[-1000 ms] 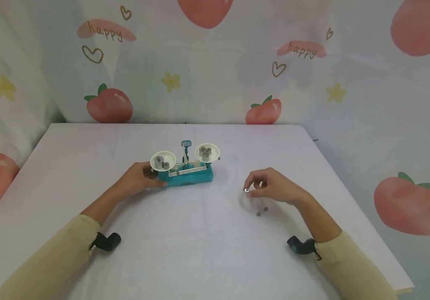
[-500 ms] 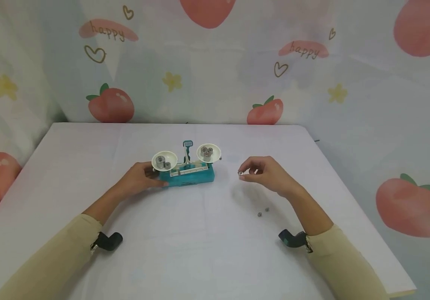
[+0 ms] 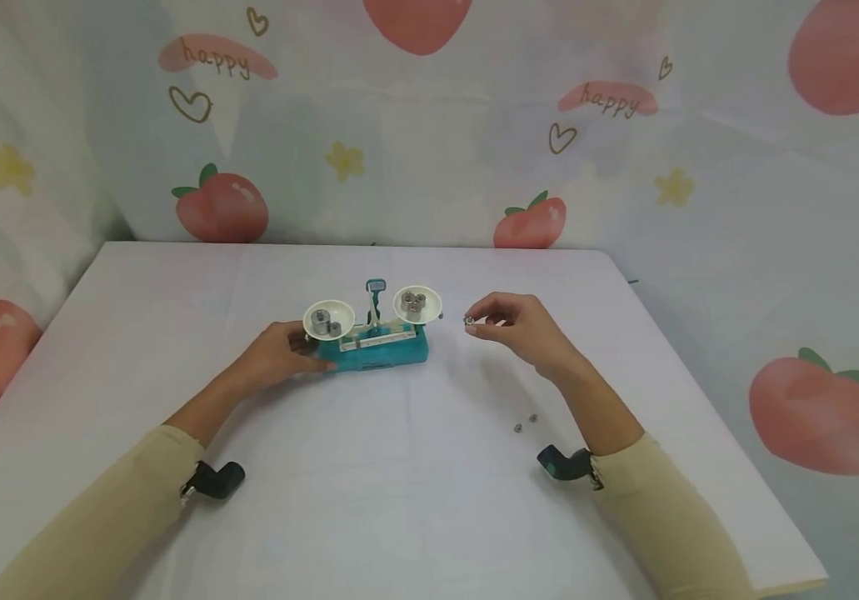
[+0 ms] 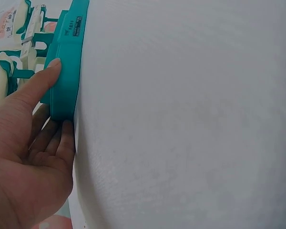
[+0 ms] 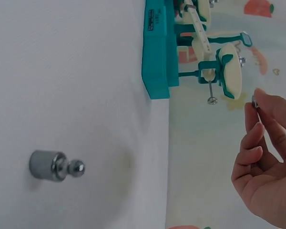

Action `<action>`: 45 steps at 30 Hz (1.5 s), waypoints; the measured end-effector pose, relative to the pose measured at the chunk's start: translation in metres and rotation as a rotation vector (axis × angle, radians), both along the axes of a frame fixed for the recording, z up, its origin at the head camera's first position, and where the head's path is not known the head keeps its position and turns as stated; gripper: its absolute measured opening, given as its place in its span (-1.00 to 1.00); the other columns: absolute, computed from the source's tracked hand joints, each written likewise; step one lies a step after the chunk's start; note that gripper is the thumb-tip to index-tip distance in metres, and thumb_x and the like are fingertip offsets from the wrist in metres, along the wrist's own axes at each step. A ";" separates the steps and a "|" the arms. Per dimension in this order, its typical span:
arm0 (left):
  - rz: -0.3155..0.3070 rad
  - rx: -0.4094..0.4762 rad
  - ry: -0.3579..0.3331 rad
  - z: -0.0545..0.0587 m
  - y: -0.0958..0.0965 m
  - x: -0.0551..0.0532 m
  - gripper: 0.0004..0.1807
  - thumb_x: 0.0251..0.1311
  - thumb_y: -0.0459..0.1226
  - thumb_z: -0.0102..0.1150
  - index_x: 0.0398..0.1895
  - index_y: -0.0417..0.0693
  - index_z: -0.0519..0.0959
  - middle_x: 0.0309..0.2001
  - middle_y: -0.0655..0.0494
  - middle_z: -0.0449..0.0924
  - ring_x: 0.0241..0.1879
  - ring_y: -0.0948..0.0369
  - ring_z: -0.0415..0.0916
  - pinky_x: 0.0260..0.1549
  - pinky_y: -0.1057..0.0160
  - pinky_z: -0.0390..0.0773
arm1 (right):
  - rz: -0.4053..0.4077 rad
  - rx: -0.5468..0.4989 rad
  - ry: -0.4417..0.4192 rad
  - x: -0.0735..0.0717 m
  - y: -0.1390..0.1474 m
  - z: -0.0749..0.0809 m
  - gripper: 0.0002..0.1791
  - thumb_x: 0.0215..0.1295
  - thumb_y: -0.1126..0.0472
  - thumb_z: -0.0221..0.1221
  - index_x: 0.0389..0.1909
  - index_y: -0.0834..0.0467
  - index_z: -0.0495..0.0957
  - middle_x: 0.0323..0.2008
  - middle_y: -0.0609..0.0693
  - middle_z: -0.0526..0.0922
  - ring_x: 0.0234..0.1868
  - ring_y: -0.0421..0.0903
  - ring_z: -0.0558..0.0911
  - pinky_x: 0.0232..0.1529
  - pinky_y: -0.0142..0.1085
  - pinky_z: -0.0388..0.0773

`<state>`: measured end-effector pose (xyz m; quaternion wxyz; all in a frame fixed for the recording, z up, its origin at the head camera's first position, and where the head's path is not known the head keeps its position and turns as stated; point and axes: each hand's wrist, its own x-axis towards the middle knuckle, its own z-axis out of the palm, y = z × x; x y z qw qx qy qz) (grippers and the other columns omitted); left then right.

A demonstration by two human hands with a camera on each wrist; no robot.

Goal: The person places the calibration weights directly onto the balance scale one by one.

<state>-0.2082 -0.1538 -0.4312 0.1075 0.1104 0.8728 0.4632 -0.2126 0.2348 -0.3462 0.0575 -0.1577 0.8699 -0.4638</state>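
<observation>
A balance scale (image 3: 384,357) with a teal base stands on the white table. My left hand (image 3: 275,350) grips the left end of its base; in the left wrist view the thumb (image 4: 47,76) lies on the front and the other fingers reach round the end. Metal weights (image 3: 321,320) sit in the scale's left white pan (image 3: 343,312), and several smaller ones (image 3: 414,303) in its right pan (image 3: 432,302). To the right of that pan, my right hand (image 3: 522,329) pinches a small metal weight (image 5: 254,102) between thumb and fingertip, above the table.
Two small weights (image 3: 518,428) lie on the table below the right hand; one knobbed weight (image 5: 47,165) shows large in the right wrist view. The white tablecloth (image 3: 369,500) reaches to a fruit-patterned backdrop (image 3: 414,150). A dark device (image 3: 567,463) sticks out from each wrist.
My right hand has lifted the pinched weight up and to the left, nearer the scale's right pan. The left hand stays on the base, and the two loose weights have not moved.
</observation>
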 end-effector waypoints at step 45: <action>0.019 0.007 -0.006 -0.003 0.001 -0.003 -0.14 0.04 -0.17 0.63 0.43 -0.18 0.46 0.37 -0.16 0.48 0.37 -0.12 0.41 0.33 -0.09 0.41 | -0.140 -0.072 -0.031 -0.022 -0.056 -0.006 -0.77 0.36 0.14 0.39 -0.01 0.09 0.73 -0.05 0.09 0.59 -0.14 0.01 0.46 -0.32 -0.28 0.45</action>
